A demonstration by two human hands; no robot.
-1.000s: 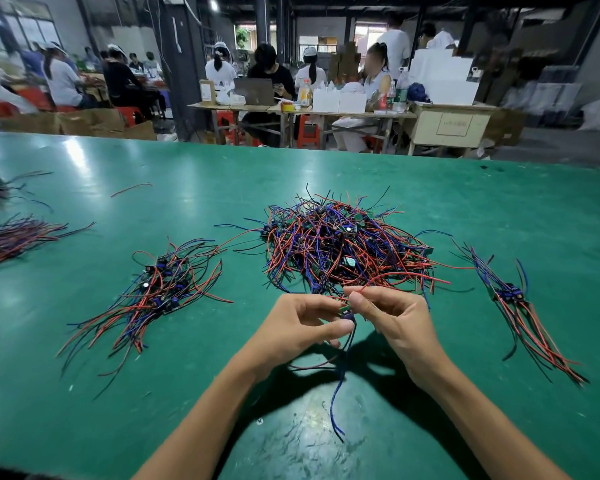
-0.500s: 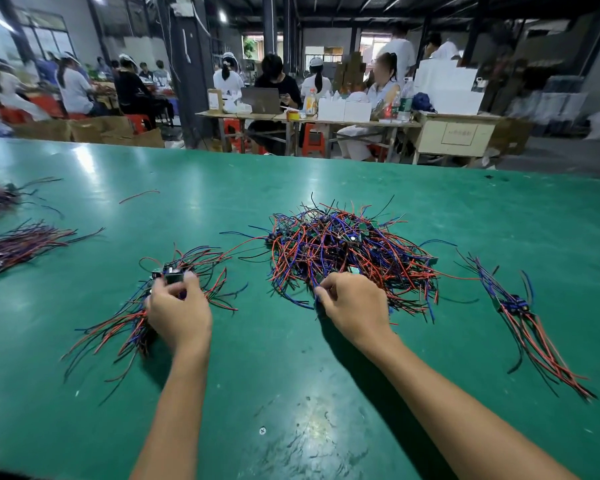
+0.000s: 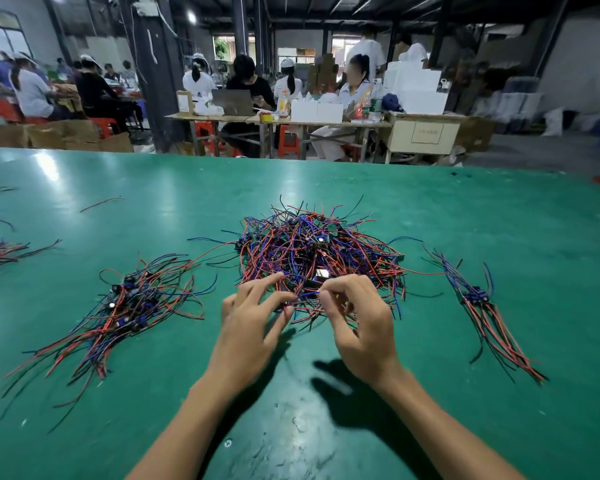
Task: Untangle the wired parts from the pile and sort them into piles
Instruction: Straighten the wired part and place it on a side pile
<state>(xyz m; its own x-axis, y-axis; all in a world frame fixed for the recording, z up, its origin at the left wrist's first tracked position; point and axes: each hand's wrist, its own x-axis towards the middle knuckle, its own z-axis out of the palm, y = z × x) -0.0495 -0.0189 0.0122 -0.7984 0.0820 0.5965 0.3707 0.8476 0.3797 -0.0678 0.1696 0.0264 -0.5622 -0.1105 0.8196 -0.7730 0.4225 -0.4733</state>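
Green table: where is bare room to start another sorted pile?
Bare table lies beyond the tangled pile, and near the front edge beside the forearms. Crowded: both hands work the tangle, flanked by the left pile and right bundle.

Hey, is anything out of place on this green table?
One loose red wire lies alone on the table, far left of the tangled pile and apart from every sorted pile. Otherwise nothing stands out.

Overhead lamps throw pale glare across my green bench [image 3: 125, 209]; my hands cast dark shadows toward me. My fingers [image 3: 257, 289] blur slightly. The hall behind is dim, soft, bowed at the edges.
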